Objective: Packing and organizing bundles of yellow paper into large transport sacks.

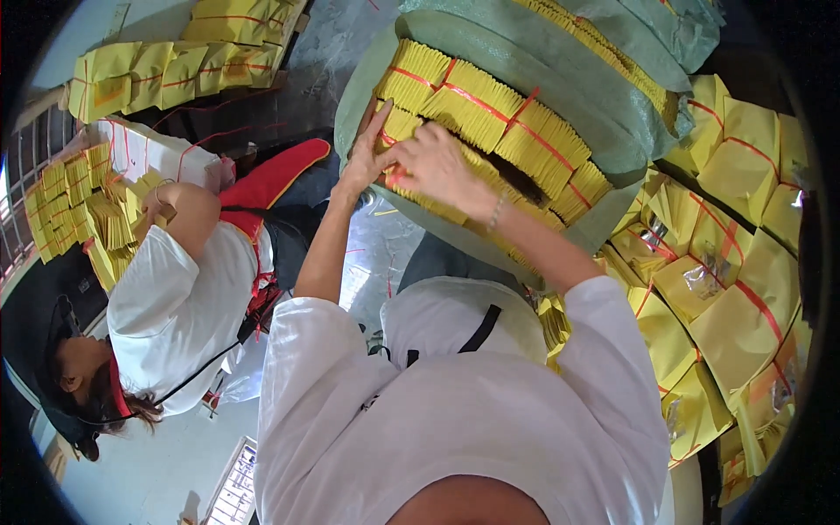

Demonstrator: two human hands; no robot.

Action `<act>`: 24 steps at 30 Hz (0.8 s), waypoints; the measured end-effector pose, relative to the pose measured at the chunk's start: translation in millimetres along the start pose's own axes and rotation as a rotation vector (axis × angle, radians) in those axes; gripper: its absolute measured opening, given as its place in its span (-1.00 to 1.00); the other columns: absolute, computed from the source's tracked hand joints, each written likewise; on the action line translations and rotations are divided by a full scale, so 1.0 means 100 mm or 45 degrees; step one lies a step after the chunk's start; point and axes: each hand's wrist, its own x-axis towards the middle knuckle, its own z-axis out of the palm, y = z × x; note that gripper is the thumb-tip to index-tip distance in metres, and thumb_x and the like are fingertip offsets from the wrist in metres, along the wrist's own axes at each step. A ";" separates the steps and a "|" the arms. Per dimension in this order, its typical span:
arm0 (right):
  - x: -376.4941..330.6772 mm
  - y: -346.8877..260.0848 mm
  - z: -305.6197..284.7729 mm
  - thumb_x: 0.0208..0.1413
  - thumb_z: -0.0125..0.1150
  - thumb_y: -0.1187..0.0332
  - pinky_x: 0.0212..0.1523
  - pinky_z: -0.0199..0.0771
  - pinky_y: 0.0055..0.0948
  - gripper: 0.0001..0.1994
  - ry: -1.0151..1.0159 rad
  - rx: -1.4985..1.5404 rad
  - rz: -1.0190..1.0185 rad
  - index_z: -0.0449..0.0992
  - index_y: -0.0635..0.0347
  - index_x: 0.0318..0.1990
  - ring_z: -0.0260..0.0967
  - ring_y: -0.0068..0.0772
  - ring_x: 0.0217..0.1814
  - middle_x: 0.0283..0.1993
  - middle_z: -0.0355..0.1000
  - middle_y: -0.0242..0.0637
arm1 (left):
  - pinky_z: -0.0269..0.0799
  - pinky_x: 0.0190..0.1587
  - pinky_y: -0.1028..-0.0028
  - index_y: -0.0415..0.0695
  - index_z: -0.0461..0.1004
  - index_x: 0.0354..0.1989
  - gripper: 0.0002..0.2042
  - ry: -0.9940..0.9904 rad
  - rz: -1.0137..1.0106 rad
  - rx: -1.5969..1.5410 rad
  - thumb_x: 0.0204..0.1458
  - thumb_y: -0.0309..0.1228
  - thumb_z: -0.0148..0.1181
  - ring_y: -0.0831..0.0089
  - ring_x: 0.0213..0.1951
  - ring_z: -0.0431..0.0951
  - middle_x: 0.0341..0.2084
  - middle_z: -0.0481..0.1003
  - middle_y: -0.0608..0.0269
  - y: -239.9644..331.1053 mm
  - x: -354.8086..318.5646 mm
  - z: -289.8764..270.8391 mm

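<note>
A green woven sack stands before me with its mouth folded open. Inside are rows of yellow paper envelope bundles, tied with red straps. At the sack's left end, my left hand rests against the nearer row with its fingers stretched out. My right hand reaches across that row from the right, its fingers bent and meeting my left hand near a bit of red strap. What the right fingertips hold, if anything, is hidden. A dark gap shows between the two rows.
On the left a person in a white shirt handles small yellow bundles. More tied yellow bundles line the far left. Large strapped yellow packets are piled on my right. Another green sack with envelopes lies behind mine.
</note>
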 end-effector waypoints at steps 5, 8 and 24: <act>0.11 0.08 0.09 -0.21 0.26 0.04 0.10 0.15 -0.26 -0.64 -0.013 0.102 -0.058 0.51 0.09 -0.34 0.25 -0.36 -0.12 -0.32 0.38 -0.41 | -0.20 0.35 0.33 -0.04 0.08 0.30 -0.22 0.009 0.048 -0.044 -0.18 -0.56 0.27 0.13 0.36 -0.13 0.33 -0.11 -0.10 0.01 0.01 -0.02; 0.03 0.01 0.14 -0.20 0.25 0.04 0.10 0.16 -0.27 -0.66 -0.008 0.030 -0.050 0.53 0.06 -0.34 0.26 -0.36 -0.13 -0.32 0.39 -0.39 | -0.22 0.35 0.33 -0.04 0.08 0.31 -0.22 0.012 0.031 -0.050 -0.18 -0.57 0.25 0.12 0.36 -0.14 0.33 -0.11 -0.10 0.02 -0.02 -0.02; 0.06 0.12 0.23 -0.13 0.19 -0.02 0.14 0.14 -0.30 -0.59 0.016 0.007 -0.072 0.52 0.16 -0.33 0.26 -0.37 -0.11 -0.27 0.39 -0.36 | -0.19 0.34 0.33 -0.14 0.02 0.31 -0.31 0.069 0.067 0.019 -0.04 -0.55 0.17 0.12 0.36 -0.12 0.31 -0.07 -0.09 -0.02 0.00 0.05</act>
